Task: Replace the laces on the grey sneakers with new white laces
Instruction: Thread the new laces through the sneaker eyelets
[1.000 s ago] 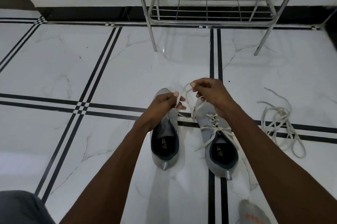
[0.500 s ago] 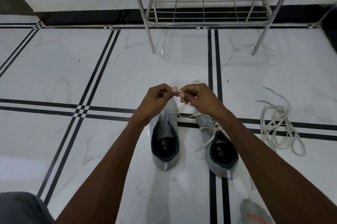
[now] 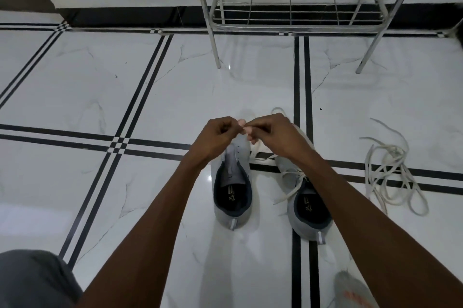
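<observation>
Grey sneakers sit side by side on the white marble floor at lower centre of the frame, heels toward the camera. The left sneaker has bare eyelets and an open tongue; the right sneaker carries a white lace criss-crossed over its upper, with one loose end trailing toward the gap between the shoes. Above the left sneaker's toe, the left hand and the right hand meet fingertip to fingertip, each grip pinched together on a thin white lace end held between them. From there the lace runs down toward the right sneaker, and a loop of it shows just beyond the right hand. At the right of the frame, well apart from the shoes, a tangled pile of laces lies across the floor's black stripe. A chrome shoe rack stands at top centre against the wall.
</observation>
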A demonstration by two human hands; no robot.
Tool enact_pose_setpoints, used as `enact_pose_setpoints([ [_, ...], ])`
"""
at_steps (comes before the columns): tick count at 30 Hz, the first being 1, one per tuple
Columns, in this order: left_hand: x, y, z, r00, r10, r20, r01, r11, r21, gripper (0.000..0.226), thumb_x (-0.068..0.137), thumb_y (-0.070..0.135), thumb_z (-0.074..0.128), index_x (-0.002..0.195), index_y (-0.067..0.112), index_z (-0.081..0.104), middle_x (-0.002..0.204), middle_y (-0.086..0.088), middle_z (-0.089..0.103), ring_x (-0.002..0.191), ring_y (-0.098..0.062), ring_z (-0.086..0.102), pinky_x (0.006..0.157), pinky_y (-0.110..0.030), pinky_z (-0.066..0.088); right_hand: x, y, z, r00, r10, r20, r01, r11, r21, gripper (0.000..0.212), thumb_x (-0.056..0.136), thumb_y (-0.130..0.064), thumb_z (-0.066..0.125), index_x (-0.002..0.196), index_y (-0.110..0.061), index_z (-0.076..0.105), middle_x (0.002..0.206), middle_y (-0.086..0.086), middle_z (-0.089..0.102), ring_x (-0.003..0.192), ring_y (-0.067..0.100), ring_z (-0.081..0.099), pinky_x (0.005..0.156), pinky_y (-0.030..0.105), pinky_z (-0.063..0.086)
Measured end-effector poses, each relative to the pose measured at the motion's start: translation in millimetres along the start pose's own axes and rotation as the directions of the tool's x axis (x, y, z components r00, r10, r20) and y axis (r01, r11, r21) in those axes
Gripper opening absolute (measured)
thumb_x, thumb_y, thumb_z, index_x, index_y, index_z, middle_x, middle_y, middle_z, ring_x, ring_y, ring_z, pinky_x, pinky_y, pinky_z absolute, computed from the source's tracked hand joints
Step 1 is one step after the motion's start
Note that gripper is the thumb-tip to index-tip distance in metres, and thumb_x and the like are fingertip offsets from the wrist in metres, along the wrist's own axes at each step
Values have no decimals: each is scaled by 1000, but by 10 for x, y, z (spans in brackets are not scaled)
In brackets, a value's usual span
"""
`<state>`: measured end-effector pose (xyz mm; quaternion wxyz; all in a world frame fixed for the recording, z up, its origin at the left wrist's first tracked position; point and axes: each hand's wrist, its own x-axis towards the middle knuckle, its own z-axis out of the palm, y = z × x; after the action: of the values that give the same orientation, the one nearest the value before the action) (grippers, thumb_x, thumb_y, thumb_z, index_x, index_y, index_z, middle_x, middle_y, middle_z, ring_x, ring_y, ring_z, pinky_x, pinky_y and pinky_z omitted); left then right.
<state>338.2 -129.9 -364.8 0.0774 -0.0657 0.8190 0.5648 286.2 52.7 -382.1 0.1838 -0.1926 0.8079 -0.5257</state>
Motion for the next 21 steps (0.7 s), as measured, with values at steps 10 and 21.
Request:
enact_pose_setpoints([
  [10,-44,-338,-111,991,2,-137,17,990,141,20,103,19,59,96,7,73,80,-2,75,64,-7,63,68,-19,49,-19,287,19,997,54,-49,-66,956,-287,53,88,-21,77,138,-16,59,145,4,54,137,18,48,115,31,36],
  [21,-75,-391,-71,976,28,-214,-11,997,78,14,102,13,60,107,2,54,72,-8,74,54,-12,67,52,-20,49,188,97,434,999,-35,-6,35,999,-2,16,85,-19,79,101,-21,81,89,-9,77,84,-2,71,77,13,50],
])
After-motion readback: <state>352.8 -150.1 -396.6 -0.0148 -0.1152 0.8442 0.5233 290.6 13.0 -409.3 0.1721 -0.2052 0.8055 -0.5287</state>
